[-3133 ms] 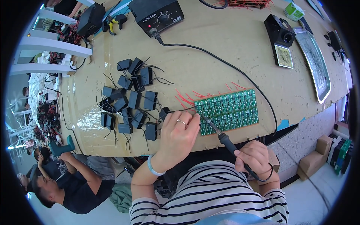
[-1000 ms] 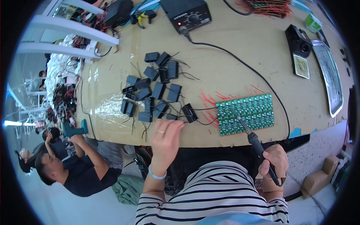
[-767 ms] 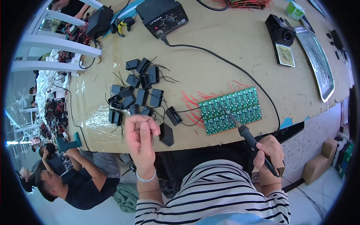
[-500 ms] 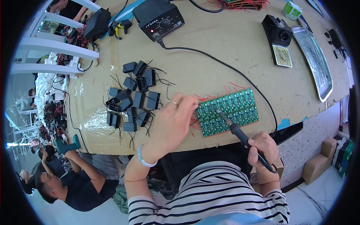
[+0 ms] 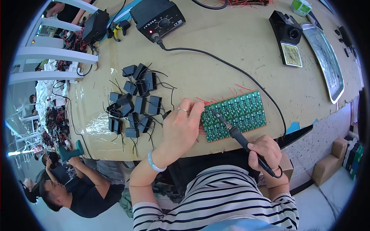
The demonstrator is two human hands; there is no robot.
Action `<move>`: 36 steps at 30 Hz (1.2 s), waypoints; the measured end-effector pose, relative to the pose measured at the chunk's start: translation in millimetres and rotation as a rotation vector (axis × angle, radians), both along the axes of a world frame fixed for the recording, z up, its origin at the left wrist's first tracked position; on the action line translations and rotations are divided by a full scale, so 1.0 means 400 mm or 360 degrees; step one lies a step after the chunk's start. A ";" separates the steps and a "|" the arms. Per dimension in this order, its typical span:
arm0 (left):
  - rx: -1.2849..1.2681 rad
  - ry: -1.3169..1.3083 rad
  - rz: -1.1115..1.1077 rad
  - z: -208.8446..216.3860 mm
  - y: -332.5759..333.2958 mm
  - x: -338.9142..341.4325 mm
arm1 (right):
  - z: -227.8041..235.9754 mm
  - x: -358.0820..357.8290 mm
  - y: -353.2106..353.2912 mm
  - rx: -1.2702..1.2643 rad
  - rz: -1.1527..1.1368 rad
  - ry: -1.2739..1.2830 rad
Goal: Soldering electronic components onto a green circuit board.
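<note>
A green circuit board (image 5: 243, 115) with rows of solder joints lies at the table's front edge, red wires sticking out along its far and left sides. My left hand (image 5: 180, 125) has thumb and fingers pinched together at the board's far left corner; whatever is between the fingertips is hidden. A small black piece (image 5: 166, 114) shows just left of that hand, partly covered. Gripped in my right hand (image 5: 266, 151) is a soldering iron (image 5: 239, 138), its tip over the upper left part of the board. Several black boxes with black wires (image 5: 140, 104) lie piled to the left.
A soldering station (image 5: 158, 21) with a lit red light stands at the back, its cable arching around the board. At the far right are an iron stand with sponge (image 5: 287, 38) and a metal tray (image 5: 327, 65). Yellow-handled pliers (image 5: 116, 32) lie far left. A co-worker (image 5: 81, 192) holds a green tool.
The soldering iron's tip has shifted left across the board toward my left fingers. My right hand has moved slightly left with it. The view has shifted a little.
</note>
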State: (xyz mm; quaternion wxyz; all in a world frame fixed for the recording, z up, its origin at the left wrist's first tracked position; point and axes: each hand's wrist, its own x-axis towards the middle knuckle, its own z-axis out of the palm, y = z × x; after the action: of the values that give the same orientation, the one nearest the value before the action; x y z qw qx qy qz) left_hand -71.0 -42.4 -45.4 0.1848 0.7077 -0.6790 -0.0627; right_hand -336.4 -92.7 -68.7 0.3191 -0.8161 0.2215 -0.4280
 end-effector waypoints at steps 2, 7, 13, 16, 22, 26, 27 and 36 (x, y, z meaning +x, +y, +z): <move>0.0012 -0.0021 -0.0006 -0.001 0.000 0.000 | 0.002 0.001 0.001 -0.0001 -0.0004 -0.0002; 0.0021 -0.0109 0.0003 -0.010 0.006 -0.003 | 0.022 0.007 0.001 -0.0110 0.0087 0.0133; -0.0125 -0.0145 -0.0067 -0.014 0.001 -0.005 | 0.039 0.014 0.000 -0.0692 0.0244 0.0377; -0.0152 -0.0194 -0.0123 -0.010 0.000 0.000 | 0.064 0.011 -0.009 -0.0876 0.0312 0.0499; -0.0107 -0.0168 -0.0159 -0.011 0.003 0.005 | 0.067 -0.012 -0.014 -0.0584 0.0311 0.0364; -0.0110 -0.0207 -0.0234 -0.003 0.005 0.004 | 0.089 -0.048 0.003 -0.0271 0.0083 0.0215; -0.0123 -0.0212 -0.0240 -0.005 0.007 0.005 | 0.083 -0.048 0.003 -0.0269 0.0083 0.0213; -0.0133 -0.0227 -0.0161 -0.016 0.004 0.003 | 0.063 -0.037 0.002 -0.0147 0.0101 0.0143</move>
State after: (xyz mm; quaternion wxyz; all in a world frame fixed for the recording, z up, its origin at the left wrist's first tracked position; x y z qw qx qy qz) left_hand -69.9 -40.9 -51.9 0.1620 0.6669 -0.7273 0.0070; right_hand -351.4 -91.9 -43.5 0.2844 -0.8549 0.1895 -0.3904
